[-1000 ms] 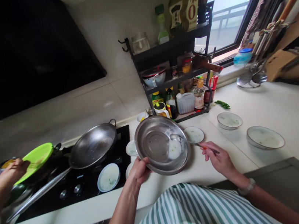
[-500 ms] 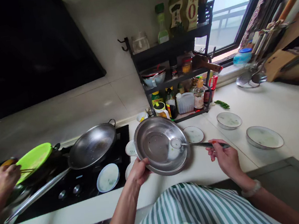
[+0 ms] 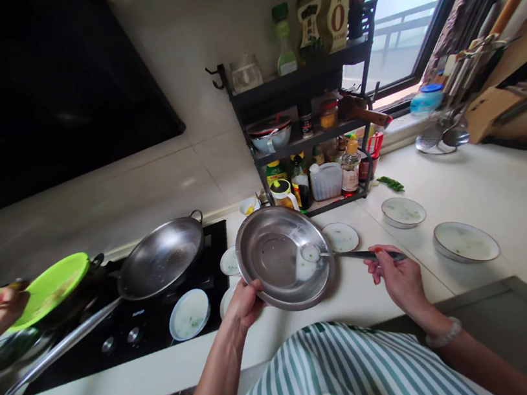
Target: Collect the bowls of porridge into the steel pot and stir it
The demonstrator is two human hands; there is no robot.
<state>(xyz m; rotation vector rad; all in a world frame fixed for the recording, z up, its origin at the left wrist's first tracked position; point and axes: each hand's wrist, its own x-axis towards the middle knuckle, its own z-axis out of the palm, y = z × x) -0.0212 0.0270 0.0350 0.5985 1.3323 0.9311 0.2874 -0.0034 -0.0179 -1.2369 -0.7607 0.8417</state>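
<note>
My left hand grips the near-left rim of a steel basin, which tilts toward the right. A little whitish liquid with small bits pools low in it. My right hand is closed round the dark handle of a ladle, whose round bowl rests in that liquid. Behind and beside the basin stand bowls of pale soup with green bits: one bowl just right of it, another bowl on its left, and one more partly hidden under my left wrist.
A wok sits on the black hob, near a soup bowl. Two bowls stand right on the counter. A co-worker's hand is by a green basket. A condiment rack stands behind.
My right hand has shifted slightly right, and the ladle's bowl has turned over in the liquid. The basin stays nearly still. The co-worker's hand has moved left.
</note>
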